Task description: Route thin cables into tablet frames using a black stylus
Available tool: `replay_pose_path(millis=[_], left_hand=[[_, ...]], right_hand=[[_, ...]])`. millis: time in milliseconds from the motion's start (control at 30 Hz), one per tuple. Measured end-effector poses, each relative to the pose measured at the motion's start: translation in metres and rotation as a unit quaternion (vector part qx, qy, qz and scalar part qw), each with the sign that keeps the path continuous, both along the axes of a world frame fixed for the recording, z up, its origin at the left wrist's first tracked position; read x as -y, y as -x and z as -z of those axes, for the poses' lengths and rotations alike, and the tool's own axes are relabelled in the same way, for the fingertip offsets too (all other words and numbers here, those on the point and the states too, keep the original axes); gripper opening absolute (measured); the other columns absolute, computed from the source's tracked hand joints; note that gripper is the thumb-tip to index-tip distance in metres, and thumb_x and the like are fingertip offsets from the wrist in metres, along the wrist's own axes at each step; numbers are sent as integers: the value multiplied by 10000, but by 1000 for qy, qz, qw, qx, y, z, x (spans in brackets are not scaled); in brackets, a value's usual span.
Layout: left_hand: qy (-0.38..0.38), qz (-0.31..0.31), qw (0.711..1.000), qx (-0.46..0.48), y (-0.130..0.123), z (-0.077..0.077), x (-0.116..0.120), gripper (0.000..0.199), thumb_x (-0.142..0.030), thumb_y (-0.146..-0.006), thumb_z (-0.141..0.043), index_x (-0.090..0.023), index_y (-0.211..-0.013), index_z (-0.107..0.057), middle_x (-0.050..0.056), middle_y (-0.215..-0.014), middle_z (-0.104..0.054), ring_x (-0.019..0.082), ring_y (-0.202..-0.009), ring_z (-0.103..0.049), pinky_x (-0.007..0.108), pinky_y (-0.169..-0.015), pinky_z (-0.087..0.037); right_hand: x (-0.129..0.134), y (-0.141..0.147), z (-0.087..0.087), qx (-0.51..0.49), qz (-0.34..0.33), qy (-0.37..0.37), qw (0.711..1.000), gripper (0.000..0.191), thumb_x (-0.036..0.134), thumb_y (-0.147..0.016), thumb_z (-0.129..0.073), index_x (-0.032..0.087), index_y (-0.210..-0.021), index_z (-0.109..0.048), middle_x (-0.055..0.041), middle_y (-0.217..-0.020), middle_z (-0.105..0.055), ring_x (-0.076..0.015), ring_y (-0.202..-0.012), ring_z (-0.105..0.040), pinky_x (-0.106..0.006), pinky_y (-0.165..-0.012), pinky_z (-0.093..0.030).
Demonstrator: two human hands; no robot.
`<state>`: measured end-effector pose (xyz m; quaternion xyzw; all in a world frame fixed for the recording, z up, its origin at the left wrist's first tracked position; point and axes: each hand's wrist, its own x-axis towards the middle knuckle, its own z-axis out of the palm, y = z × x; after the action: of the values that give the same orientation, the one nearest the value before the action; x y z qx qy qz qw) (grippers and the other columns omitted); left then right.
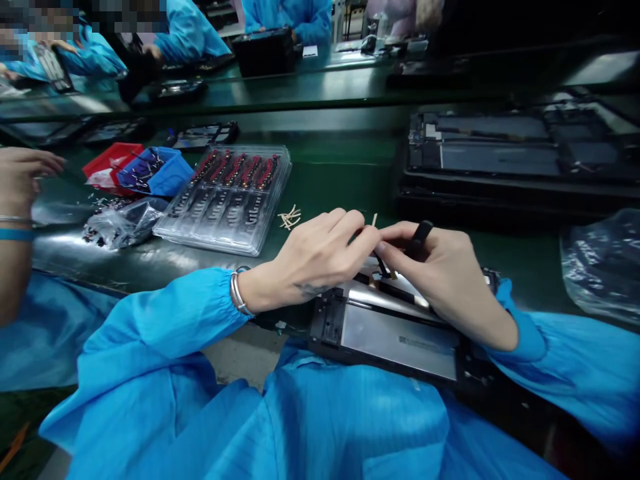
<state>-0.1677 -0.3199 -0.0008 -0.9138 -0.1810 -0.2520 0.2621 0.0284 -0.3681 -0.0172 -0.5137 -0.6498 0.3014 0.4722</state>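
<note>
An opened tablet-like device (395, 333) with a silver battery panel lies at the table's near edge, partly on my lap. My left hand (320, 257) hovers over its top edge, fingertips pinched together on something small that I cannot make out. My right hand (445, 267) meets it fingertip to fingertip and grips a thin black tool (419, 235) whose tip points down at the device. Both arms wear blue sleeves, and a metal bracelet (239, 293) circles my left wrist.
A clear plastic tray (227, 200) of small flex parts sits to the left, by red (111, 160) and blue (163, 175) bins and a plastic bag (123, 223). Peeled tan strips (290, 217) lie nearby. Stacked devices (510, 160) stand at right. A co-worker's hand (23, 177) is at far left.
</note>
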Motion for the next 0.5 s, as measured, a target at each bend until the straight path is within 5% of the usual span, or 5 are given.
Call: replay_pose_path(millis=[200,367,500], left_hand=[[-19,-18,1000,-16,-1,0,4,276,-133,-1072,-405,-185,-872,-587,30,-757,-602,172,-713,-575,324,-642,-416],[42,-152,987,-9,30,5,-40,257,-132,-1061,-398,-158,-949,-628,70,-897,-658,197,-843,-630,309,-729,-471],[152,-227,958,-91,61,10,-74,252,-160,-1073,-416,-103,-1059,-662,109,-1001,-681,220,-940,-660,305,-785,-503]], right_hand=[[2,-4,10,81,-2,-68,994,101,254,-925,-659,231,-889,-750,-12,-787,-727,-174,-675,-645,-308,-605,-457],[-2,-8,11,46,8,-53,997,84,314,-906,-719,250,-871,-759,-15,-822,-754,-195,-695,-683,-321,-611,-494],[-5,-11,7,25,21,-10,999,143,386,-895,-741,253,-857,-778,-39,-825,-757,-228,-715,-698,-340,-595,-500]])
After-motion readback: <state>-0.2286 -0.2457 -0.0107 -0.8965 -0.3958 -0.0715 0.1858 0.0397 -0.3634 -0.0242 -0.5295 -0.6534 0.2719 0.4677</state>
